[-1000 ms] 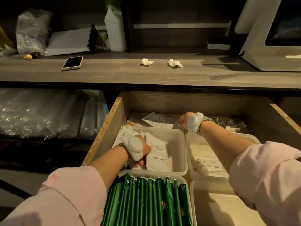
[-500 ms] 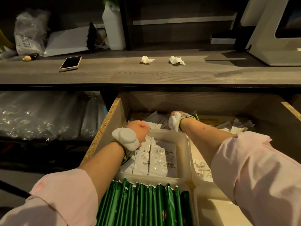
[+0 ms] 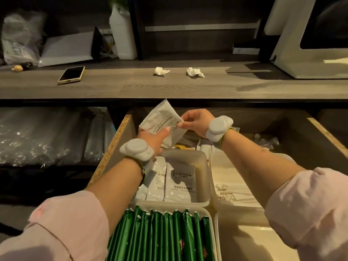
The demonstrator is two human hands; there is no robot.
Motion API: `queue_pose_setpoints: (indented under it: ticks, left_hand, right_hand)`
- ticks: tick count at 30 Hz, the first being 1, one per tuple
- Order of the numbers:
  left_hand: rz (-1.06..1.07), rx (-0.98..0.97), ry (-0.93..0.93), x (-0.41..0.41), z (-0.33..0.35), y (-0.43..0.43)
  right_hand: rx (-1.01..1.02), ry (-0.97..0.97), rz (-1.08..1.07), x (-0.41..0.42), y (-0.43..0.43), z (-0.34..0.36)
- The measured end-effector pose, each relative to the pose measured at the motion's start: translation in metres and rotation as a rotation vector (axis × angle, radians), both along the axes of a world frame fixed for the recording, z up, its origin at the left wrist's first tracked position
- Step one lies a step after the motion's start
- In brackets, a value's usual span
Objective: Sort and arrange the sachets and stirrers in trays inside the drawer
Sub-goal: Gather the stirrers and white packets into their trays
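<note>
White sachets [image 3: 161, 119] with dark printed text | glossy green sachets [image 3: 165, 236] flecked with red marks | translucent off-white trays [image 3: 204, 166] | pale stirrers [image 3: 235, 193] | pink sleeves [image 3: 310, 208] | grey wrist pads [image 3: 219, 127] on green straps | grey wood-grain counter [image 3: 169, 87] | cream-edged phone [image 3: 71, 74] with black screen

Both hands have come up out of the drawer's back. Left hand [image 3: 154, 137] and right hand [image 3: 195, 122] now pinch white sachets [image 3: 162, 119] between their fingers, raised above the tray of sachets [image 3: 204, 166].
</note>
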State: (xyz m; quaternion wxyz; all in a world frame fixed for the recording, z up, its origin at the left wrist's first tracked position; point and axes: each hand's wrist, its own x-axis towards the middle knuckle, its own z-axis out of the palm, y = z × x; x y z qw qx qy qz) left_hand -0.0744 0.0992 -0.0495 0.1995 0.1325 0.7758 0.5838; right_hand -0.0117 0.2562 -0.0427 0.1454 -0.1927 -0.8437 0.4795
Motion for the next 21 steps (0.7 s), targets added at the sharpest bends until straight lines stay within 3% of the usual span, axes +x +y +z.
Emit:
queue_pose_setpoints:
  ticks: [3, 6, 9, 12, 17, 21]
  left_hand:
    - [0.005, 0.028, -0.008, 0.006, 0.006, 0.004]
    - [-0.026, -0.009, 0.040, 0.008, 0.007, 0.000]
    - [-0.113, -0.049, 0.015, 0.011, 0.006, -0.003]
    - [-0.159, -0.115, -0.028, 0.017, 0.004, -0.004]
    - [-0.136, -0.135, -0.072, 0.020, 0.004, -0.003]
    - [-0.075, -0.110, -0.055, 0.015, 0.005, -0.002]
  right_hand:
    - [0.006, -0.123, -0.014, 0.006, 0.021, -0.001]
    - [0.344, -0.539, -0.062, 0.010, 0.056, -0.028]
    - [0.438, -0.776, 0.006, 0.015, 0.085, -0.060]
    - [0.437, -0.800, 0.050, 0.014, 0.091, -0.065]
    - [0.601, -0.698, -0.053, 0.024, 0.065, -0.033]
    - [0.650, -0.452, -0.110, 0.034, 0.050, 0.007]
